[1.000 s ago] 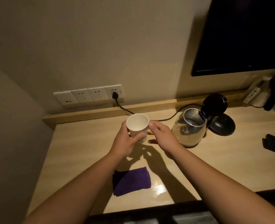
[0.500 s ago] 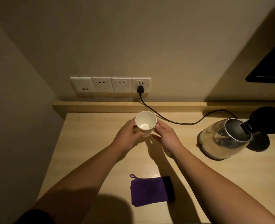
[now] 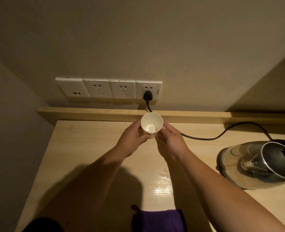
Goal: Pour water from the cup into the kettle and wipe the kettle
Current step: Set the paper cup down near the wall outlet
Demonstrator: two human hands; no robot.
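We hold the white paper cup [image 3: 151, 123] between both hands near the back of the wooden desk [image 3: 91, 148], just in front of the raised ledge [image 3: 88, 114] that runs along the wall. Our left hand [image 3: 131, 139] wraps the cup's side from about eight o'clock, fingers curled against its wall, while our right hand [image 3: 170, 141] cups it from about four o'clock, fingertips pressed to the lower wall. The cup stands nearly upright with its mouth tipped slightly toward us, so we see down to its pale bottom; whether any water lies in it we cannot tell. The kettle [image 3: 258, 164] sits well apart from the cup, at about four o'clock from it, at the right edge of the view, its glass body resting on the desk with the lid open and the dark interior showing. A black cord [image 3: 205, 138] runs from the kettle's side behind our right hand and up to a black plug [image 3: 148, 95] seated in the rightmost of four white wall sockets [image 3: 108, 89], straight up at twelve o'clock from the cup. At six o'clock, on the near edge of the desk, lies a folded purple cloth [image 3: 158, 220], partly cut off by the frame. A small wet glint [image 3: 162, 174] shows on the desk between the cloth and our hands.
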